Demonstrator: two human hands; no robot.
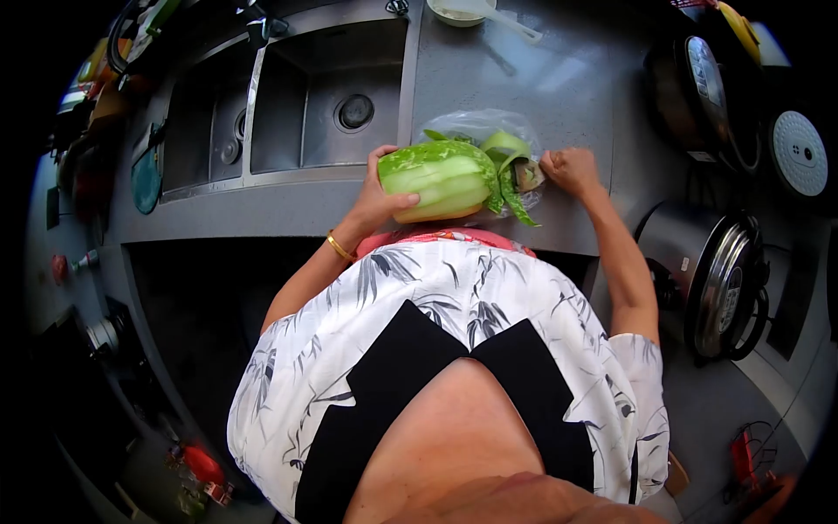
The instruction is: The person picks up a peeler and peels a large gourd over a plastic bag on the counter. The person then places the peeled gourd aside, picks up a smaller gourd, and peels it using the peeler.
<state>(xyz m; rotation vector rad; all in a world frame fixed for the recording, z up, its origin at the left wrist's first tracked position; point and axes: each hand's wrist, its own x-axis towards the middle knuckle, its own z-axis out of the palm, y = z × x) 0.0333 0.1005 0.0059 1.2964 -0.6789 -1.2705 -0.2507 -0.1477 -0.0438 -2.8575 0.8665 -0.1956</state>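
Observation:
A large green gourd [436,182] lies sideways at the counter's front edge, its upper side peeled in pale stripes. My left hand [382,199] is wrapped round its left end. Long green peel strips [508,170] hang and lie by the right end, over a clear plastic bag [502,124]. To the right of the peels, my right hand [572,169] is closed in a fist beside the bag; whatever it holds, if anything, is hidden.
A double steel sink [327,96] is at the back left. A bowl [456,14] with a white utensil stands at the back of the counter [559,87]. Rice cookers [724,279] and a white perforated lid [799,153] are on the right.

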